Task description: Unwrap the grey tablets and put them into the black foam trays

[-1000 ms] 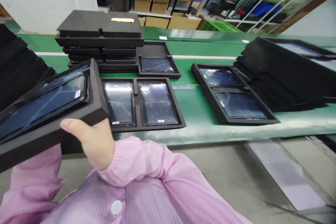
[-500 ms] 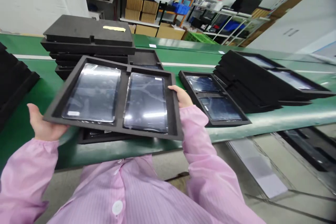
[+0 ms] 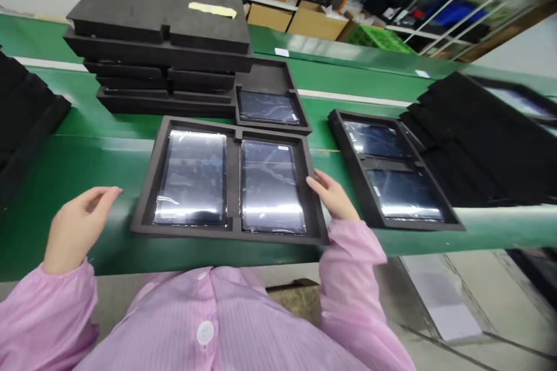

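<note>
A black foam tray lies flat on the green bench in front of me. In its two compartments sit a left tablet-like screen panel and a right screen panel, both glossy under clear film. My right hand grips the tray's right wall, thumb over the rim. To the left of the tray, apart from it, is my left hand, its thumb and finger tips brought together with nothing in them. Behind the tray, another foam tray shows one dark panel in its near compartment.
A stack of foam trays with a yellow tape strip stands behind left. On the right are a two-panel tray and a leaning tray stack. More black trays fill the left edge of the green bench.
The tray I held up tilted in both hands now rests on the bench. My left hand has let go and moved off it; my right hand stays at its right side. The view has tipped down.
</note>
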The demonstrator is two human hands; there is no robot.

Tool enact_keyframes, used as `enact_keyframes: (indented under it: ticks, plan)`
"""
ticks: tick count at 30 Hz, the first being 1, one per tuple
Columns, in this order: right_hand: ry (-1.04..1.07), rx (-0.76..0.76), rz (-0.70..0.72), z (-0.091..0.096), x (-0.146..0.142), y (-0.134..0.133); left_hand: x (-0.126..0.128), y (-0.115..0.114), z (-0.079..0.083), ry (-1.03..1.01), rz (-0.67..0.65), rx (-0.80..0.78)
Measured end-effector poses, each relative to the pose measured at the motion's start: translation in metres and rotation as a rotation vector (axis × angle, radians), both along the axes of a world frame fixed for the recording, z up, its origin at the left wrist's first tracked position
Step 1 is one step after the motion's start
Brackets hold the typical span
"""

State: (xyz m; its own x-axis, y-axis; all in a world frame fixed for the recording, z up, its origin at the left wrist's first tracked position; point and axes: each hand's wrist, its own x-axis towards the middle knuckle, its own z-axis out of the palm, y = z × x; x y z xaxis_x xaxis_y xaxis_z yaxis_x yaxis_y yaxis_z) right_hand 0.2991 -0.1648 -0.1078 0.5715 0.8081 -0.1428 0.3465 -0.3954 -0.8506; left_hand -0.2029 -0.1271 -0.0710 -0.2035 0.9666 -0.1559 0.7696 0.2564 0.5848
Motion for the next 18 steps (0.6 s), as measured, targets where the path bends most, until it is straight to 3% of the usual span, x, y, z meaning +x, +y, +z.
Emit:
enact_keyframes:
  ticks: [2,5,7,12,18]
  plan:
    - [-0.031,-0.087,0.065,0.000,-0.004,-0.014,0.013,0.000,-0.004,-0.083,0.005,-0.033]
    - [-0.130,-0.150,0.087,0.005,-0.009,-0.019,0.037,0.003,-0.011,-0.162,-0.147,-0.148]
    - [-0.185,-0.153,0.098,0.008,-0.011,-0.016,0.044,0.002,-0.015,-0.194,-0.176,-0.151]
    - [-0.217,-0.178,0.161,0.007,-0.015,-0.004,0.035,-0.010,-0.023,-0.205,-0.065,-0.140]
    - [-0.298,-0.248,0.167,0.007,-0.024,0.000,0.030,-0.015,-0.029,-0.371,-0.076,-0.160]
